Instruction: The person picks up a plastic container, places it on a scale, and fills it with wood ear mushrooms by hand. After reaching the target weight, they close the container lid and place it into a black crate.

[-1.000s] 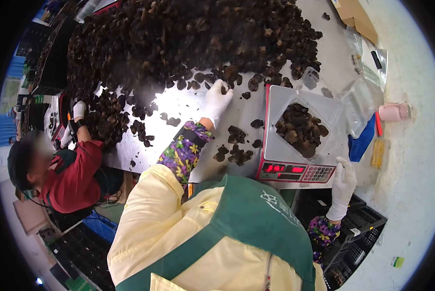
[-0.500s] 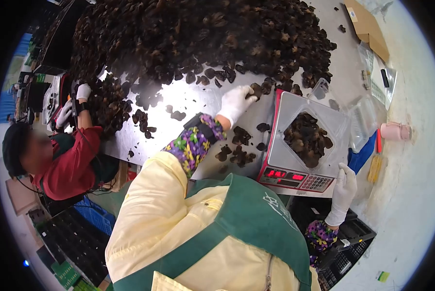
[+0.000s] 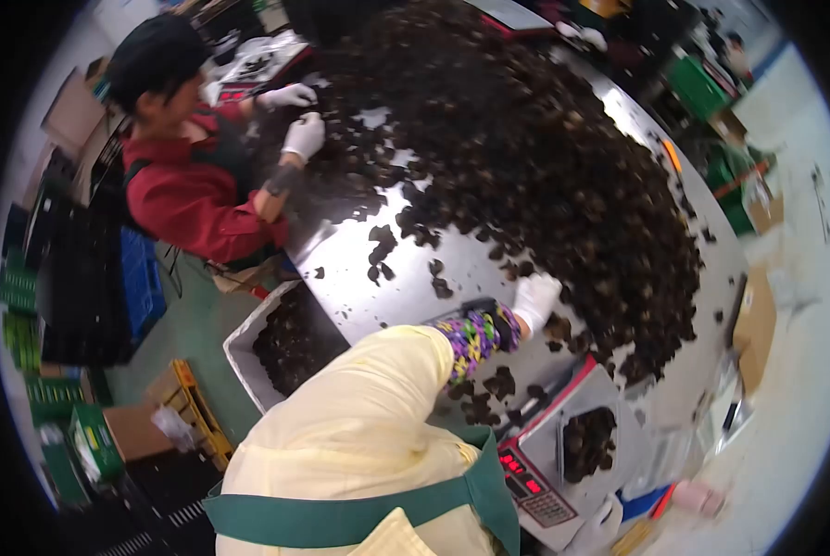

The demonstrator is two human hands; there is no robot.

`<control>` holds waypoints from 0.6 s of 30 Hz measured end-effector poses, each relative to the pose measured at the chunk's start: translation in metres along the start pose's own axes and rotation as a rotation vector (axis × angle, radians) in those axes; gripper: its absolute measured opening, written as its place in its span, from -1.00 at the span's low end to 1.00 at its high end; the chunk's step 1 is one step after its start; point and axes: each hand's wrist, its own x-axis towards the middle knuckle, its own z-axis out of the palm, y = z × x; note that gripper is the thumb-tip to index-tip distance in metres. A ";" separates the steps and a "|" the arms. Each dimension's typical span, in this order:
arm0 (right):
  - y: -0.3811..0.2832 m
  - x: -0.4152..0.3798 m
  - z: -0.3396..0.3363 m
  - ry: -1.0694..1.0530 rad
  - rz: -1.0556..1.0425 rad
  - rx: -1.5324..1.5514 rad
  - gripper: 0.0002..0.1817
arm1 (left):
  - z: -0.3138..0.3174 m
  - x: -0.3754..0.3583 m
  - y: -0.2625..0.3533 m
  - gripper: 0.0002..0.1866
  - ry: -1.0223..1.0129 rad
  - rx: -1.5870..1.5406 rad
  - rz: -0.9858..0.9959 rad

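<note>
My left hand (image 3: 537, 298), in a white glove, reaches to the near edge of a large heap of dark brown wood ear mushrooms (image 3: 535, 139). Its fingers are curled closed; whatever they hold is hidden. My right hand (image 3: 597, 530), also gloved, is low in the view beside the front right corner of a red-rimmed digital scale (image 3: 545, 445). Its fingers look stretched out and nothing shows in them, though they are partly blurred. On the scale sits a clear plastic tray (image 3: 564, 454) holding mushrooms (image 3: 588, 445). Loose mushrooms (image 3: 478, 408) lie left of the scale.
A co-worker in a red top (image 3: 188, 208) handles mushrooms across the left side of the metal table (image 3: 359, 296). A white box of mushrooms (image 3: 244, 347) stands below the table edge. Cardboard (image 3: 756, 324), a pink cup (image 3: 697, 499) and plastic containers (image 3: 660, 449) lie right.
My view has swung left, so the scale and tray appear lower and the co-worker larger. My left hand has moved from a mushroom beside the scale to the heap's edge.
</note>
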 end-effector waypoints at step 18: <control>-0.056 0.009 -0.019 -0.047 0.070 0.054 -0.80 | -0.117 -0.040 -0.082 -0.59 -0.557 -2.252 -0.200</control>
